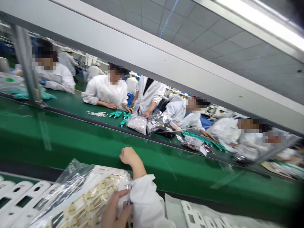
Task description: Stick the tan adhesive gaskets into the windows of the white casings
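My right hand [130,155] reaches out over the green conveyor belt [78,136], wrist bent and fingers curled under. Whatever is inside those fingers, if anything, is hidden from me. Lower down, my left hand [116,209] has thumb and fingers closed around a small white plastic part [123,199], partly hidden by the fingers and my right sleeve. Beside it lie sheets of tan ring-shaped stickers [89,201] with square windows, next to a clear plastic bag [73,174]. White plastic covers [26,199] with dark openings stand in a row at the lower left.
More white covers [190,213] lie at the lower right. Beyond the belt, several co-workers in white coats sit or stand at a green bench [68,103] holding a bag of small white parts [137,124] and teal pouches [115,114]. A metal post [26,63] and a white overhead beam [142,47] frame the line.
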A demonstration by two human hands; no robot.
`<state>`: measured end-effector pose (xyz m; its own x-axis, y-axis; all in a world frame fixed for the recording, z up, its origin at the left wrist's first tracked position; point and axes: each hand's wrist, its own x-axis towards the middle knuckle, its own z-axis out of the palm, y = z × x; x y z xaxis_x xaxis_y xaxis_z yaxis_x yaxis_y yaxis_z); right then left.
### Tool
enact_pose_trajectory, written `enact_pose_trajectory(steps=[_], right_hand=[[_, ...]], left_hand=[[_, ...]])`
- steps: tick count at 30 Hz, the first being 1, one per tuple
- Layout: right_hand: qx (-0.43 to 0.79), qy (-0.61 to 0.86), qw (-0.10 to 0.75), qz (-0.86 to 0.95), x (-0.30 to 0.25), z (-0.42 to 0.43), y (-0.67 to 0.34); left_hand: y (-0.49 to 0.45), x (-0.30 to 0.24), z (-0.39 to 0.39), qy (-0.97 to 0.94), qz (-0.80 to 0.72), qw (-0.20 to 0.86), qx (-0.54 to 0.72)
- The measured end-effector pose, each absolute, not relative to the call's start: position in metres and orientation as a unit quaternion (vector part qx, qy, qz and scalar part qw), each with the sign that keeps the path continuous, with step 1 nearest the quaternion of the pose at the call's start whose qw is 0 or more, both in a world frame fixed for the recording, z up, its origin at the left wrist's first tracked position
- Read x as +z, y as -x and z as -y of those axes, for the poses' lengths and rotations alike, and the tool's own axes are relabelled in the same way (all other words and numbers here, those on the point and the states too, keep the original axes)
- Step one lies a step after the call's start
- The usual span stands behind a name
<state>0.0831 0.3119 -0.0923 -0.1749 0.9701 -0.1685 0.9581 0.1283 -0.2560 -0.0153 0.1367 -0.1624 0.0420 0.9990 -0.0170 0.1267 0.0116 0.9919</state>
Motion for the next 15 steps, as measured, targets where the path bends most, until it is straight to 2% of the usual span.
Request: enact_pose_trajectory(steps=[8, 15], right_hand=[[0.173, 0.649, 0.132, 0.729, -0.116, -0.322, -0.073], [0.228, 0.657, 0.224, 0.683, -0.139, -0.333, -0.073]], left_hand=[[0.018, -0.158, -0.14, -0.519, -0.525, 0.511, 0.44], [0.034, -0.16, -0.151, -0.513, -0.535, 0.566, 0.36]])
